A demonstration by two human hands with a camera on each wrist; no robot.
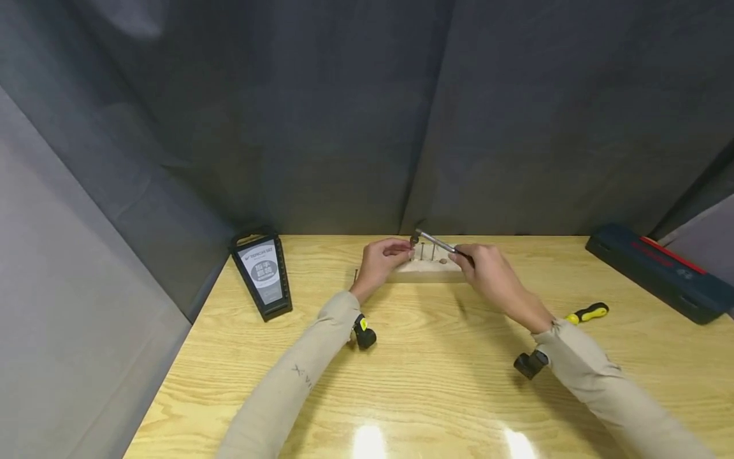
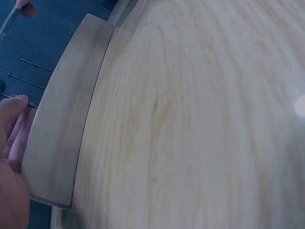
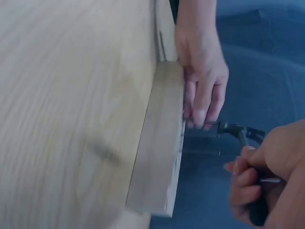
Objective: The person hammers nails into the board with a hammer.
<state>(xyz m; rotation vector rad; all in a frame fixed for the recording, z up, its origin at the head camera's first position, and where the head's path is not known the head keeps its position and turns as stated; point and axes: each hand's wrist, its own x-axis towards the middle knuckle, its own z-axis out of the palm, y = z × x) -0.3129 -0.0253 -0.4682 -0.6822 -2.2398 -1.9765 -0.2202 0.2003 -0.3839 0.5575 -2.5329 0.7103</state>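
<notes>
Now hammer (image 1: 436, 242) gripped in right hand (image 1: 487, 271), left hand (image 1: 383, 258) pinching nail (image 1: 414, 250) beside it

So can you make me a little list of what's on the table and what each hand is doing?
left hand: holds a nail upright on the wooden block
right hand: grips a hammer, head by that nail
other nails: standing in the block
yellow-handled screwdriver: lying to the right
black stand: left
dark blue case: far right
surface: wooden table

Head view high above table (image 1: 436, 357); both wrist views close, sharing wooden block (image 3: 159, 143).
</notes>
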